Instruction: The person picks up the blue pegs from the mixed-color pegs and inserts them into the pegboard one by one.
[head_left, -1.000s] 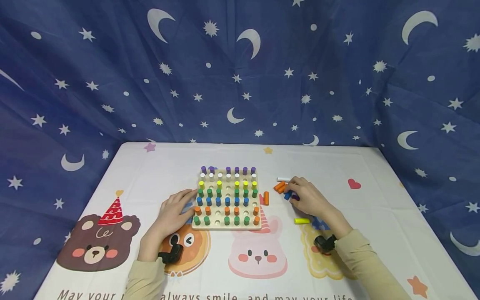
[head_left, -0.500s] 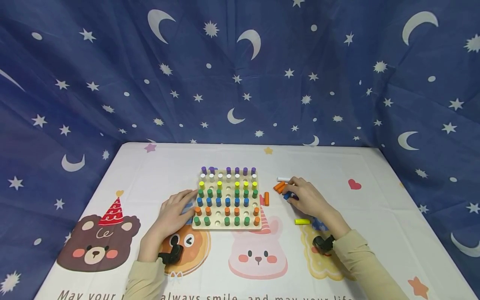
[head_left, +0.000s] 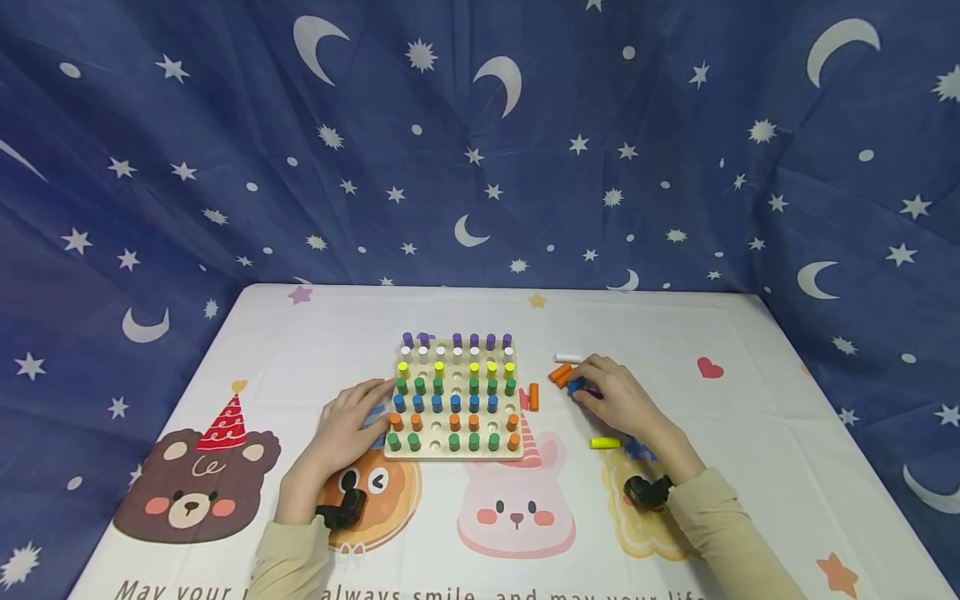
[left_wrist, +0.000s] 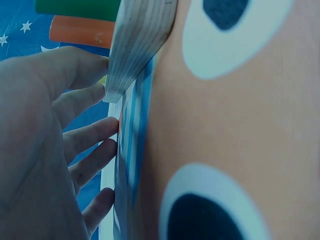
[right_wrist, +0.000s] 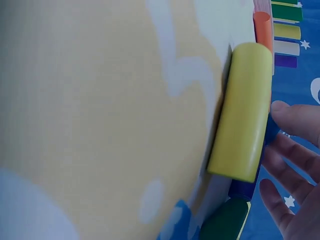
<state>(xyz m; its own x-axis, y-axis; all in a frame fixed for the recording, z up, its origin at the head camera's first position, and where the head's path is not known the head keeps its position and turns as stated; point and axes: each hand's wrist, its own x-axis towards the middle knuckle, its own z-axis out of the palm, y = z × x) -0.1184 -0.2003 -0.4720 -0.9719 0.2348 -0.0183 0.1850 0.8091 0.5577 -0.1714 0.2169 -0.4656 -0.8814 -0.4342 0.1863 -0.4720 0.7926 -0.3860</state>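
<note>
My left hand (head_left: pixel 354 427) rests against the left edge of a wooden pegboard (head_left: pixel 453 455), its thumb and fingertips touching the side. Upright rows of purple, white, yellow, green, blue and orange pegs fill much of the board, with some bare holes. To the right of it, my right hand (head_left: pixel 615 394) pinches a blue peg (head_left: pixel 576 385) low over the cloth between thumb and index finger. A dark purple peg (right_wrist: pixel 243 189) and a green peg (right_wrist: pixel 226 220) lie below that hand in the right wrist view, mostly hidden from the head camera.
Two orange pegs (head_left: pixel 560 374) lie beside the right fingertips, with a white peg (head_left: pixel 567 358) behind them. Another orange peg (head_left: pixel 534 397) is close to the board's right edge. A yellow peg (head_left: pixel 604 443) lies nearer the right wrist. Blue starry fabric (head_left: pixel 480 167) hangs behind the table.
The right thumb and fingertips have shifted slightly about the blue peg, which has turned a little. My left hand and the board have stayed put.
</note>
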